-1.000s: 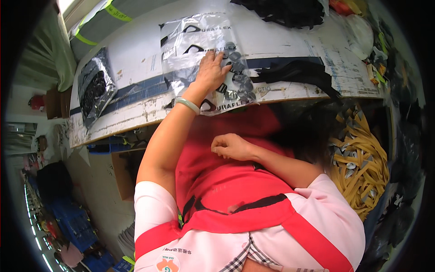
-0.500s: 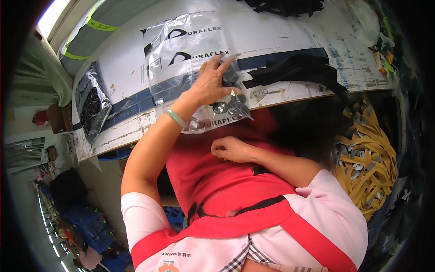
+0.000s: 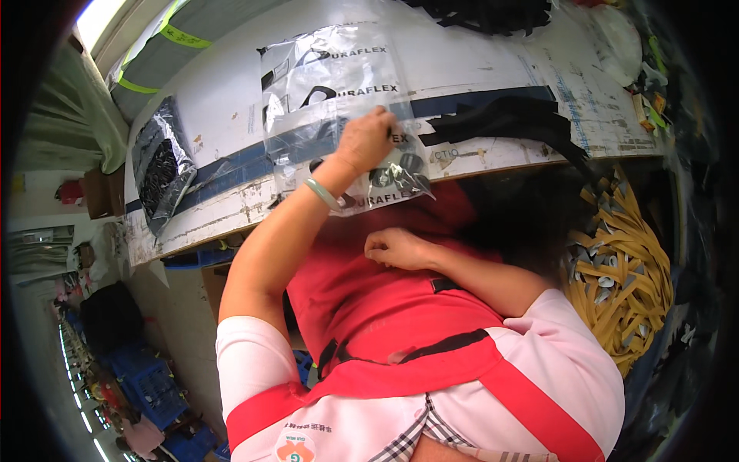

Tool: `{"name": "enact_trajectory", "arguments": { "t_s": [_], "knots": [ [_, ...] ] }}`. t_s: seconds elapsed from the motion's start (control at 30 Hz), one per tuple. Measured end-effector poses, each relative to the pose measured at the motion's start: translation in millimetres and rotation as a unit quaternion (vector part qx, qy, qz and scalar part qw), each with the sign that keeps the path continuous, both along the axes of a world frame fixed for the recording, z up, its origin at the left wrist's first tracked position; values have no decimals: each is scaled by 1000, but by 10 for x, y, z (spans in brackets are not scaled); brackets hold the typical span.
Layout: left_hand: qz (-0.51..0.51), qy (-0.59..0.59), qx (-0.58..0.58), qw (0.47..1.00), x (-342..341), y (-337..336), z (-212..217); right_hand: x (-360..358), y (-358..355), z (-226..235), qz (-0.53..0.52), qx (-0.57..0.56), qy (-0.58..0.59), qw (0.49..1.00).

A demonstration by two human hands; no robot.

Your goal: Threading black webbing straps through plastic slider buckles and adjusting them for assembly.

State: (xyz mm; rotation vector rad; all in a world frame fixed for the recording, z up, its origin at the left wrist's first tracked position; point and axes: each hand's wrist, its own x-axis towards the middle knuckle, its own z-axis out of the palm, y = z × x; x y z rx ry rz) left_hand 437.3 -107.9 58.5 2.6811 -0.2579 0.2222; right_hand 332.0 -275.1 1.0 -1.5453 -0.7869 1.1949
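Observation:
A clear plastic bag with black print lies on the table, its near end at the table's front edge. Dark buckle-like pieces gather in its near part. My left hand, a pale green bangle at its wrist, is over the bag with its fingers drawn in. A dark bit shows by its fingertips; I cannot make out what it is. Below the table edge, before my red apron, my right hand is curled closed. Whatever it might hold is hidden.
Black webbing straps lie on the table to the right. Another plastic bag of black pieces sits at the left. A heap of tan straps is at the right, below the tabletop. A dark bundle lies at the back.
My left hand has gone from spread fingers to drawn-in ones, shifting slightly right over the bag. My right hand stays curled in much the same place.

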Motion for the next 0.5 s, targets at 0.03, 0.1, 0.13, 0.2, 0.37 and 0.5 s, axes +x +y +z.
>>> {"name": "enact_trajectory", "arguments": {
  "t_s": [0.03,0.1,0.13,0.2,0.37,0.5],
  "knots": [
    [24,25,-3,999,6,88,33,-2,-16,19,1,-9,9,1000],
    [78,-19,-40,996,-29,191,151,-1,-38,74,4,-17,15,1000],
    [129,23,-146,981,-63,250,210,-10,-69,100,-17,-12,22,1000],
    [184,27,-330,926,-153,363,375,-13,-85,283,-59,-6,9,998],
    [140,197,-797,554,-1000,128,645,-36,-155,880,-296,162,-98,936],
    [111,284,-844,441,-1685,-312,459,-20,-220,1175,-193,169,-281,925]
  ]
}}
